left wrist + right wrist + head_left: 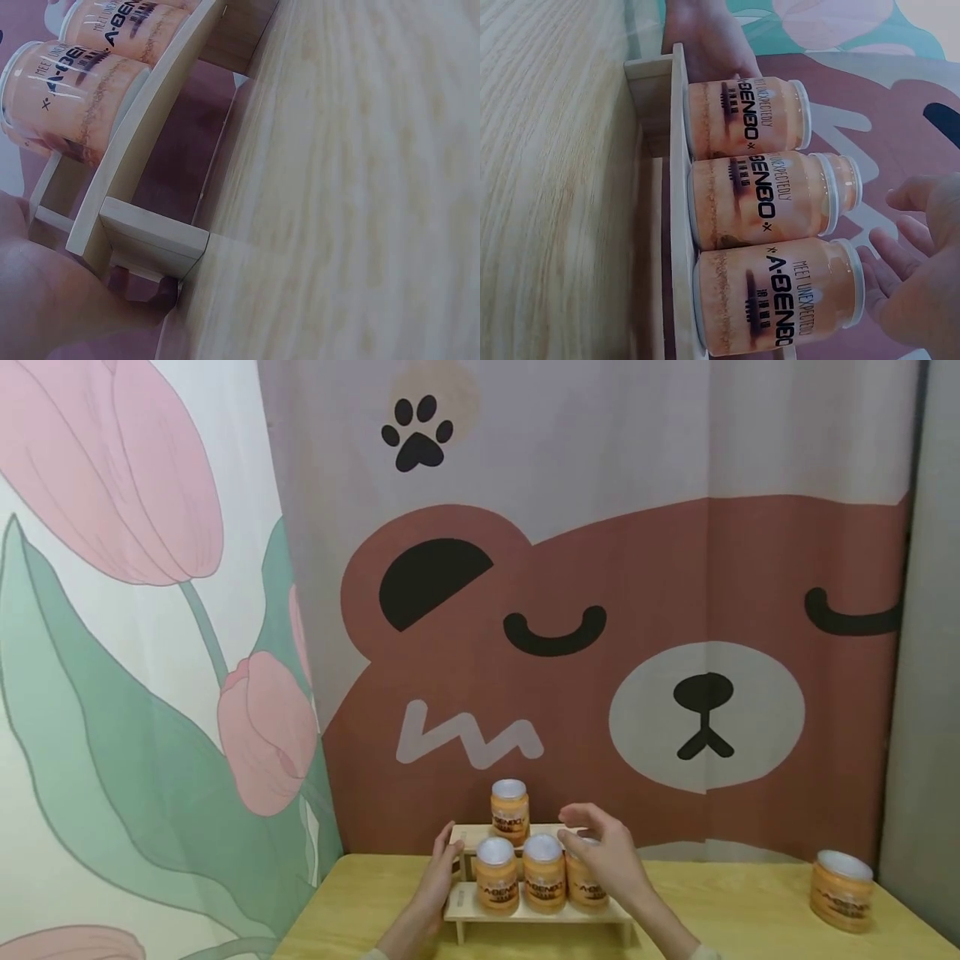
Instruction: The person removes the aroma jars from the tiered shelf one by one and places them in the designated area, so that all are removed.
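My left hand (433, 878) grips the left end of a two-step wooden rack (540, 913), its fingertips curled by the side support in the left wrist view. On the lower step stand three orange jars with pale lids: the left jar (497, 878), the middle jar (544, 875) and the right jar (581, 881). A single jar (510, 814) stands on the upper step, toward its left. My right hand (611, 856) hovers with spread fingers at the right jar, partly covering it in the head view. In the right wrist view the fingers (896, 255) are near its lid, holding nothing.
Another orange jar (842, 893) stands by itself on the yellow wooden table (720, 906), near the right edge. Behind the table hangs a curtain (450, 677) with a bear print. A tulip-print curtain (150, 760) hangs on the left.
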### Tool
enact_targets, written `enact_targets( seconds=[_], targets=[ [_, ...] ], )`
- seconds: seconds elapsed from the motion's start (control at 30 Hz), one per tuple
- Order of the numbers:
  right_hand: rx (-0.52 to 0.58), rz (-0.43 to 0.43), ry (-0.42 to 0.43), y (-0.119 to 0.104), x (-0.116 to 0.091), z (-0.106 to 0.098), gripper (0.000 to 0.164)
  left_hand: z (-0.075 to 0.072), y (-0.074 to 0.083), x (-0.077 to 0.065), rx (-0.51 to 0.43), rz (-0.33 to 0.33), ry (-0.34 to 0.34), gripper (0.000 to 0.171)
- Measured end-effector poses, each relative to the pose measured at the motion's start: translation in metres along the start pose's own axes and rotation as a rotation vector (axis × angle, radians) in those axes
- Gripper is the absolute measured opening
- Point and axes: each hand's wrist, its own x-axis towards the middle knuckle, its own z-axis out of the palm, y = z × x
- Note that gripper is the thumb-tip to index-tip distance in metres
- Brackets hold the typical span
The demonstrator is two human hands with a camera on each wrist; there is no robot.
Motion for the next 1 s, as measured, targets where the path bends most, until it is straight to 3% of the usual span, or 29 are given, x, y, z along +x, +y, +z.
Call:
enact_targets(
  seconds=[0.43, 0.73, 1.0],
  targets=[
    [-0.136, -0.066, -0.113, -0.004, 0.022, 0.023, 0.024, 0.002, 0.001, 0.001, 0.009, -0.005, 0.007, 0.079],
    [-0.27, 0.007, -0.222, -0.007, 0.036, 0.036, 0.038, 0.001, -0.001, 0.001, 0.011, -0.011, 0.009, 0.082],
    [-0.347, 0.043, -0.258, -0.006, 0.049, 0.045, 0.054, 0.001, 0.0, 0.001, 0.002, -0.004, 0.002, 0.081]
  ],
)
